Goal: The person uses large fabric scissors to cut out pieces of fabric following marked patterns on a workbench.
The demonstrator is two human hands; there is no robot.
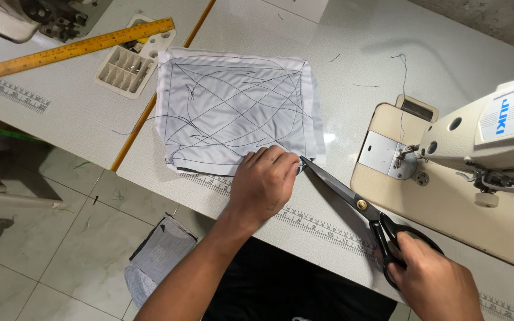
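A white square of fabric (pixel 233 107), covered in crossing dark stitch lines, lies flat on the light table (pixel 352 71). My left hand (pixel 263 181) presses down on its near right corner, fingers bent. My right hand (pixel 432 276) grips the black handles of a pair of long scissors (pixel 358 205). The blades point up-left, with the tip touching the fabric's corner just beside my left fingers.
A cream sewing machine (pixel 483 142) stands at the right, its needle plate (pixel 385 151) close to the scissors. A yellow ruler (pixel 81 47) and a white compartment tray (pixel 129 65) lie on the neighbouring table at top left. Fabric scraps (pixel 159 252) lie on the tiled floor.
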